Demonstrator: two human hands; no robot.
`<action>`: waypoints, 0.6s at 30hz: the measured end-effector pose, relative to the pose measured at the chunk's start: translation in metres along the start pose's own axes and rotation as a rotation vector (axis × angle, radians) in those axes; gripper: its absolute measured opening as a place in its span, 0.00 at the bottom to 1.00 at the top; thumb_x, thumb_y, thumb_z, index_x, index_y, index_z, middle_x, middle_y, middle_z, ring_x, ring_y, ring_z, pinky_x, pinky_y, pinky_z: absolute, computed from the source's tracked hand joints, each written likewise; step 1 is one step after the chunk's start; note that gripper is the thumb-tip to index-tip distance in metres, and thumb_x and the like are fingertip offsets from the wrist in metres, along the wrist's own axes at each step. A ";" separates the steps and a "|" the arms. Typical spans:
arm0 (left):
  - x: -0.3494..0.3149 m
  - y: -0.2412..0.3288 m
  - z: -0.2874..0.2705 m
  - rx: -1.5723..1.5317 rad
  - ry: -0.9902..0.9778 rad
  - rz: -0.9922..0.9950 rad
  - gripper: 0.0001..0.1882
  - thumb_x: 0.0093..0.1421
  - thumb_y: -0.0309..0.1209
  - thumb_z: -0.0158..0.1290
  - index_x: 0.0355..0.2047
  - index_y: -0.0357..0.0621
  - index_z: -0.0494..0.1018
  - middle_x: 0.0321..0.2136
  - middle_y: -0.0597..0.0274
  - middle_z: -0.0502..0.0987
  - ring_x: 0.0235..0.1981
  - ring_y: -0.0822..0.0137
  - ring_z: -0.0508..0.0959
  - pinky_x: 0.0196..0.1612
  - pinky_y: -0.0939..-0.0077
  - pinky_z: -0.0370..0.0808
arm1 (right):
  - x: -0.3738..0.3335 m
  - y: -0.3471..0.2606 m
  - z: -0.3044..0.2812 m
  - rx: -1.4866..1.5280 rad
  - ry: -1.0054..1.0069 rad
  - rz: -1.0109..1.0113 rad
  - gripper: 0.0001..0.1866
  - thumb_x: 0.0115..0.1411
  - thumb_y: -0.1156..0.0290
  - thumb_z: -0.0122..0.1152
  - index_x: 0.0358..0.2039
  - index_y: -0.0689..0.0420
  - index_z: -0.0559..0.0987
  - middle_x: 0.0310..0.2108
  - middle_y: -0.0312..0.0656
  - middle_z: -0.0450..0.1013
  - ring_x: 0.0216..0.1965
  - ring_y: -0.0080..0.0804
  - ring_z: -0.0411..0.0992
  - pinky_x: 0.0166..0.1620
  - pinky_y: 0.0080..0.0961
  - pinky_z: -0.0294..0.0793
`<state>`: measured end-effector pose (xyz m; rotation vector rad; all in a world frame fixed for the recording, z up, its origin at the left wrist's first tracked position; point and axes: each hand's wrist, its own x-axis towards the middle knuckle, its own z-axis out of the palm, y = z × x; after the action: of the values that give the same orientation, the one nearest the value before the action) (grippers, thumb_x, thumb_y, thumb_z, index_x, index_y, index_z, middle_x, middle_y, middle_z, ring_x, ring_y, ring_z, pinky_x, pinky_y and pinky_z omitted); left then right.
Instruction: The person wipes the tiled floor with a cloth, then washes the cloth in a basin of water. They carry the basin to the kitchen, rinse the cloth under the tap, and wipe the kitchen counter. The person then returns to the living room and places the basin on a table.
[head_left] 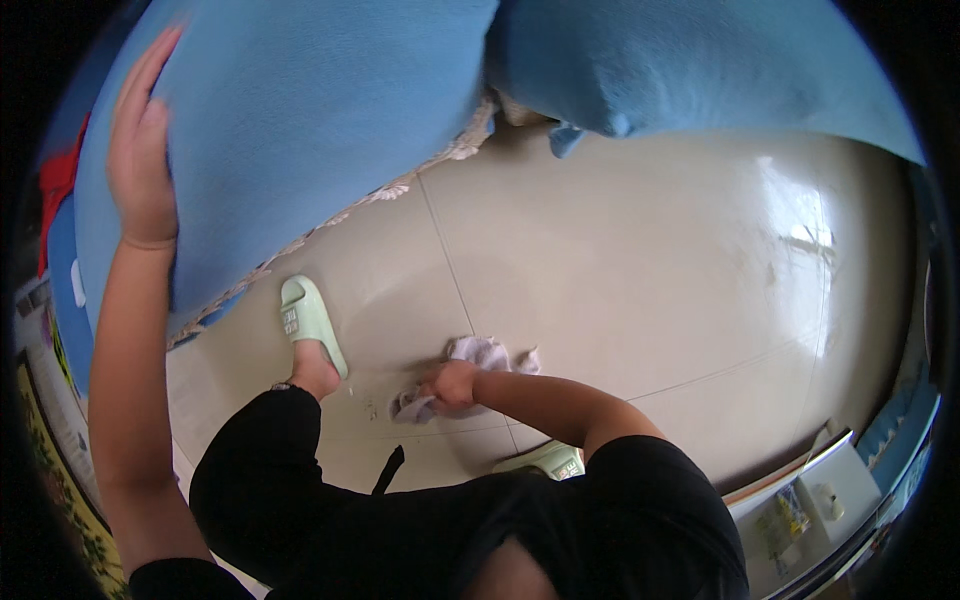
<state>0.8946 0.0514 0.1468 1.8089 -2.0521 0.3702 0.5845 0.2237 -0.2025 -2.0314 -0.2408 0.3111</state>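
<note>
clutching a cloth (479,352), the right hand (452,385) partly hides it.

Black top (420,535) worn with short sleeves (670,500), black trousers (255,440) drawn in at the ankle, narrow black tie (390,470) seen at the front, left hand (145,170) and right hand (452,385) left bare, pale green slippers (318,325) worn, wide straps (291,322) marked with lettering

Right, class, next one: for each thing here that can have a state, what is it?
Left hand: open, against the blue fabric
Right hand: closed on the cloth
Cloth: bunched, on the floor
Left slipper: worn
Right slipper: partly hidden
Floor: glossy, reflecting light
</note>
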 end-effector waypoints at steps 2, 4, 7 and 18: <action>-0.003 0.004 -0.003 -0.009 0.025 -0.002 0.23 0.58 0.34 0.32 0.51 0.39 0.65 0.52 0.54 0.65 0.55 0.62 0.62 0.58 0.73 0.54 | -0.012 -0.007 -0.037 0.232 -0.093 0.246 0.20 0.52 0.56 0.53 0.43 0.50 0.72 0.44 0.41 0.66 0.44 0.41 0.66 0.43 0.36 0.69; -0.005 0.009 -0.011 0.011 0.048 -0.026 0.23 0.59 0.33 0.31 0.51 0.39 0.65 0.52 0.55 0.65 0.56 0.63 0.62 0.59 0.73 0.54 | -0.044 0.002 -0.085 -0.008 0.682 0.020 0.29 0.48 0.51 0.58 0.51 0.47 0.67 0.40 0.46 0.64 0.39 0.43 0.66 0.41 0.37 0.68; 0.006 0.016 -0.015 0.021 0.048 0.041 0.22 0.60 0.34 0.32 0.51 0.39 0.64 0.53 0.55 0.64 0.56 0.63 0.62 0.59 0.73 0.54 | -0.081 0.051 -0.155 -0.457 0.584 0.520 0.22 0.51 0.49 0.52 0.45 0.43 0.69 0.43 0.46 0.63 0.43 0.42 0.63 0.43 0.36 0.66; 0.001 0.001 -0.001 0.036 0.014 -0.008 0.20 0.61 0.34 0.38 0.51 0.40 0.64 0.53 0.53 0.63 0.56 0.60 0.61 0.59 0.71 0.54 | -0.308 0.042 -0.100 -0.081 1.061 2.002 0.35 0.54 0.55 0.50 0.60 0.48 0.51 0.51 0.57 0.58 0.48 0.53 0.63 0.51 0.39 0.62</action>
<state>0.8936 0.0504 0.1480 1.8304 -2.0409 0.4191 0.3263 0.0280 -0.1591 -1.4795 2.4591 0.2975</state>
